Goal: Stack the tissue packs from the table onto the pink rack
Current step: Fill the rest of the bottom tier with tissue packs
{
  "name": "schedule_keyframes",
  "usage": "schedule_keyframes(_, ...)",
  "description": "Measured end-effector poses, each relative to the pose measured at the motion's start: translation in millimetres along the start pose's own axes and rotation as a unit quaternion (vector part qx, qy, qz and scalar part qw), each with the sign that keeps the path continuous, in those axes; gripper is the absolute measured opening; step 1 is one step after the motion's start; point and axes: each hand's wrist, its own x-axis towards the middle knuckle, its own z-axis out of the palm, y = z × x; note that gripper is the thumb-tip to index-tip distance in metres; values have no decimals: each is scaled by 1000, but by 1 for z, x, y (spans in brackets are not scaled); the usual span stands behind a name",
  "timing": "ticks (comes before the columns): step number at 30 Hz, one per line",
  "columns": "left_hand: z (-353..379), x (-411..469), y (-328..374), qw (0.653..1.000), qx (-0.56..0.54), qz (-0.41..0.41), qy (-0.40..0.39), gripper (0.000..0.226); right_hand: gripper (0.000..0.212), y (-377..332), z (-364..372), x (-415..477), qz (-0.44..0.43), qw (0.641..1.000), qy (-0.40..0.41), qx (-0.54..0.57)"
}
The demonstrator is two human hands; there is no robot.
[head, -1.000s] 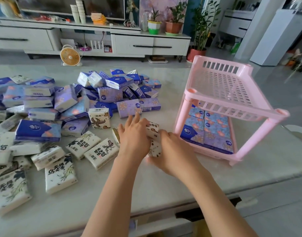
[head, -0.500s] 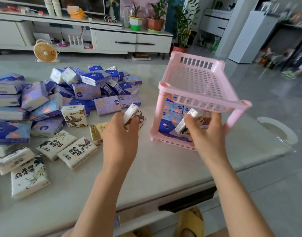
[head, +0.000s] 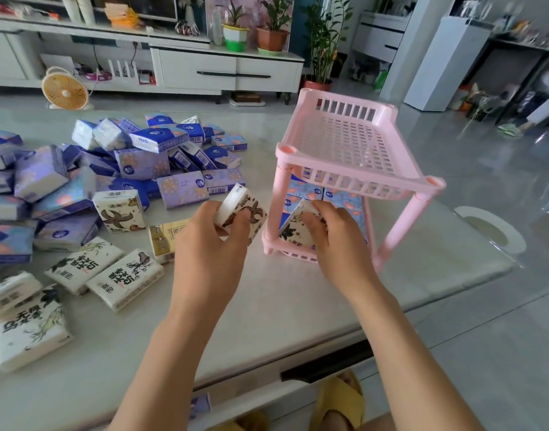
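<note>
Two packs have left the desk (head: 282, 306) since a second ago, one per hand; the right hand (head: 341, 244) has brought the right pack (head: 293, 231) to the open front of the pink rack (head: 428, 185), tilted over the lower shelf (head: 295, 255) where blue packs (head: 341, 197) already lie; its grip is clenched round the pack's near end; the left hand (head: 204, 247) pinches the left pack (head: 240, 209), tilted, just beside the rack's front post; placing looks imminent, the heap (head: 136, 163) waiting.
</note>
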Motion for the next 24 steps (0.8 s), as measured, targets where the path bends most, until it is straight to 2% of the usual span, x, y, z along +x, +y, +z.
schedule_keyframes(6, -2, -2, 4, 999, -31, -17, 4, 27, 30, 6, 3, 0, 3, 1000, 3, -4)
schedule_keyframes(15, -2, -1, 3, 999, -35, -11, -27, 20, 33, 2, 9, -9, -9, 999, -37, -37)
schedule_keyframes(20, 0, -6, 4, 997, -15, 5, -82, 14, 43, 2, 6, -15, -45, 997, -40, -49)
schedule_keyframes(24, 3, -7, 4, 985, -38, -7, -169, 13, 49, 9, -3, -22, -33, 994, -99, -44)
